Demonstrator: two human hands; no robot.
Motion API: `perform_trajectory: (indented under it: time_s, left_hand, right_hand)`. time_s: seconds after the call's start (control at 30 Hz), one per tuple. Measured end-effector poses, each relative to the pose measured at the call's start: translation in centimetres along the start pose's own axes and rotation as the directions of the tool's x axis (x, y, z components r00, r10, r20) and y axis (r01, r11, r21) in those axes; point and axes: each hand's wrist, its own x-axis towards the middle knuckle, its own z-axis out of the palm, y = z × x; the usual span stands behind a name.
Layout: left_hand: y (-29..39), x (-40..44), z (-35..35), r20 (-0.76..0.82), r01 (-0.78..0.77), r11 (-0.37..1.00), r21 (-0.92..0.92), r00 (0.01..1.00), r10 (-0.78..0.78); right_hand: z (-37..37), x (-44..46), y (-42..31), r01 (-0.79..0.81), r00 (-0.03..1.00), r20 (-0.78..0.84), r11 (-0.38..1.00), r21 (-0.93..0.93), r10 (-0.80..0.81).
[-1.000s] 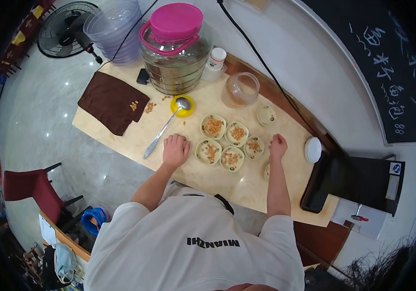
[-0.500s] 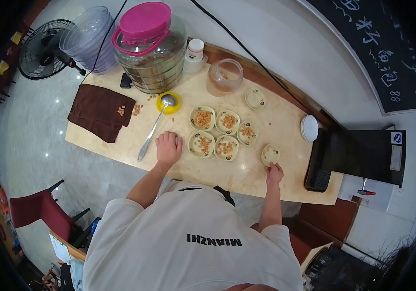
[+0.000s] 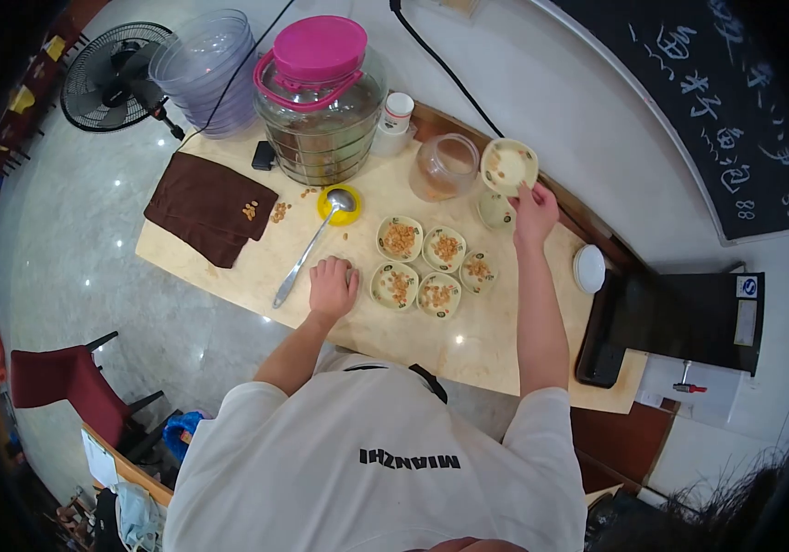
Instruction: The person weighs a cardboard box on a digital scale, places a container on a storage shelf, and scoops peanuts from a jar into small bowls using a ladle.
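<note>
My right hand (image 3: 535, 212) grips a small cream dish (image 3: 509, 166) by its near rim, raised at the back right of the table, with a few brown pieces in it. Under it sits another cream dish (image 3: 495, 212), partly covered. My left hand (image 3: 333, 287) rests on the table with its fingers apart, holding nothing. To its right are several cream dishes with brown pieces, among them a back left one (image 3: 400, 239) and a front one (image 3: 438, 295). A round glass jar (image 3: 445, 167) stands just left of the raised dish.
Behind my left hand, a metal ladle (image 3: 307, 253) leans on a yellow dish (image 3: 349, 216). A large pink-lidded jar (image 3: 316, 138), a brown cloth (image 3: 207, 210) and stacked clear tubs (image 3: 203, 78) are at the left. A black appliance (image 3: 679, 317) stands at the right.
My right hand has lifted the dish from the table's front right and carried it to the back, beside the glass jar. The view has shifted; my left hand stays on the table.
</note>
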Motion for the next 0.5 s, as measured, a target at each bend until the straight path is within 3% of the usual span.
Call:
perform_trajectory:
  time_s: [0.1, 0.17, 0.2, 0.27, 0.4, 0.47, 0.5]
  left_hand:
    - [0.0, 0.0, -0.1, 0.006, 0.008, 1.000, 0.005, 1.000, -0.008]
    - [0.1, 0.0, -0.3, -0.005, 0.003, 1.000, 0.002, 1.000, -0.003]
    - [0.0, 0.0, -0.3, -0.008, -0.004, 1.000, -0.007, 1.000, 0.004]
    - [0.1, 0.1, -0.4, -0.017, -0.009, 1.000, -0.006, 1.000, 0.009]
    - [0.1, 0.0, -0.2, -0.020, -0.019, 1.000, 0.006, 1.000, 0.019]
    - [0.0, -0.1, 0.0, -0.026, -0.017, 1.000, 0.008, 1.000, 0.018]
    - [0.0, 0.0, 0.1, -0.036, -0.021, 1.000, 0.013, 0.999, 0.021]
  right_hand:
    - [4.5, 1.1, -1.4, 0.155, 0.987, 0.048, 0.979, -0.133, -0.150]
    - [6.1, 1.4, -1.7, 0.584, 0.807, 0.203, 0.700, -0.410, -0.555]
    - [6.5, 1.4, -1.7, 0.585, 0.806, 0.204, 0.701, -0.407, -0.555]
    - [7.0, 1.3, -2.0, 0.759, 0.641, 0.458, 0.422, -0.495, -0.615]
    - [6.1, 0.9, -1.4, 0.770, 0.636, 0.478, 0.465, -0.436, -0.605]
    - [4.6, 1.3, 0.7, 0.517, 0.834, 0.074, 0.726, -0.452, -0.547]
    - [3.7, 1.6, 1.9, 0.335, 0.930, -0.081, 0.917, -0.215, -0.359]
